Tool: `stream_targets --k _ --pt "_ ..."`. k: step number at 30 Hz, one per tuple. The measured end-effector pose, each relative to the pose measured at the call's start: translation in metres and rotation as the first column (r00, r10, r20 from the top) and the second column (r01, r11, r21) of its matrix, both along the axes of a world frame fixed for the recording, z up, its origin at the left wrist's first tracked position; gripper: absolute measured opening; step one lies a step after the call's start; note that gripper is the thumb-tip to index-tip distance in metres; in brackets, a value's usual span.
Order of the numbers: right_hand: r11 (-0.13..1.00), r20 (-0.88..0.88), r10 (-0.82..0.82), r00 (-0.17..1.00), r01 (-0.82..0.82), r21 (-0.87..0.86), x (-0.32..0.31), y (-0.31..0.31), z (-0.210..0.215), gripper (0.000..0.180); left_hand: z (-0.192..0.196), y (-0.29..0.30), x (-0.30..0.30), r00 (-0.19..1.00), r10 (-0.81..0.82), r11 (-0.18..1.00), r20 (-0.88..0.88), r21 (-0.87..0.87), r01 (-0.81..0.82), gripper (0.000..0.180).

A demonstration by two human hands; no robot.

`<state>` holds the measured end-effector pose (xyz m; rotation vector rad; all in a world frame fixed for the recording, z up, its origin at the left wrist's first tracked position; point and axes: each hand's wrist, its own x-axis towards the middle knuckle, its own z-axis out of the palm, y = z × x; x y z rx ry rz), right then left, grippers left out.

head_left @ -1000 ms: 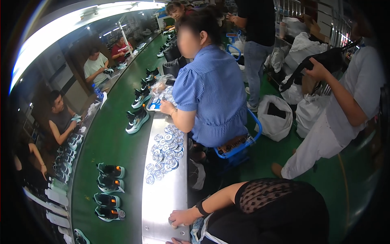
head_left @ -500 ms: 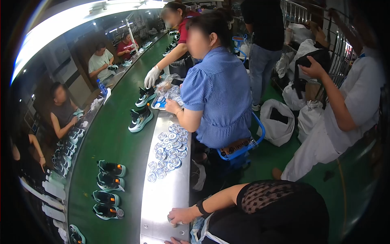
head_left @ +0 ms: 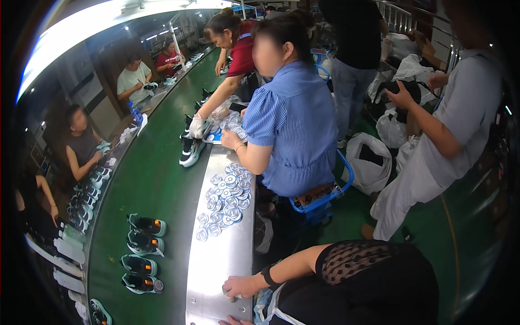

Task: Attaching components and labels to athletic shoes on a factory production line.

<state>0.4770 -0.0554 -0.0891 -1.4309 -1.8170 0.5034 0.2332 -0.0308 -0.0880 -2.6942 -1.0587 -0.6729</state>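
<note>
My right hand (head_left: 241,287) rests on the bare metal ledge (head_left: 216,260) beside the conveyor. Its fingers are curled round something small and pale that I cannot make out. Only part of my left hand (head_left: 235,320) shows at the lower edge, its visible fingers apart and lying flat on the metal. Left of my hands, several black and mint sneakers (head_left: 143,242) with orange tabs stand in a column on the green belt (head_left: 108,216). A clear round piece (head_left: 158,285) sits at the end of the lowest one. Many round clear-and-blue discs (head_left: 230,189) lie loose farther up the ledge.
A person in a blue striped blouse (head_left: 298,130) sits at the ledge by a tray of discs. Beyond, a white-gloved hand (head_left: 196,128) is on a sneaker. White sacks (head_left: 368,162) and a person in pale clothes (head_left: 433,157) are at right. Workers line the belt's far side.
The co-worker's gloved hand has come down onto the sneakers near the tray, and they have shifted. The person in pale clothes has moved left. My hands stay almost where they were.
</note>
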Motion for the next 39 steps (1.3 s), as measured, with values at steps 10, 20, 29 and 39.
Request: stream_targets --k 10,20,29,39 --pt "1.0 0.003 0.022 1.0 -0.021 -0.015 -0.002 0.002 -0.005 0.025 0.007 0.0 0.003 0.999 -0.029 0.999 0.017 0.016 0.029 0.045" --pt "1.0 0.02 0.004 1.0 -0.003 -0.028 0.003 0.001 0.003 0.021 0.015 0.0 0.008 0.999 -0.042 0.999 0.022 -0.01 0.042 0.045" --pt "0.995 -0.024 0.094 0.995 -0.093 0.023 -0.003 0.009 -0.001 0.02 0.011 -0.004 -0.007 0.997 0.046 0.992 -0.056 -0.114 -0.052 0.043" --pt "0.969 -0.141 0.126 0.982 -0.152 -0.193 0.084 0.041 0.097 0.026 0.043 -0.022 0.031 0.992 0.1 0.921 0.073 -0.384 -0.065 0.047"
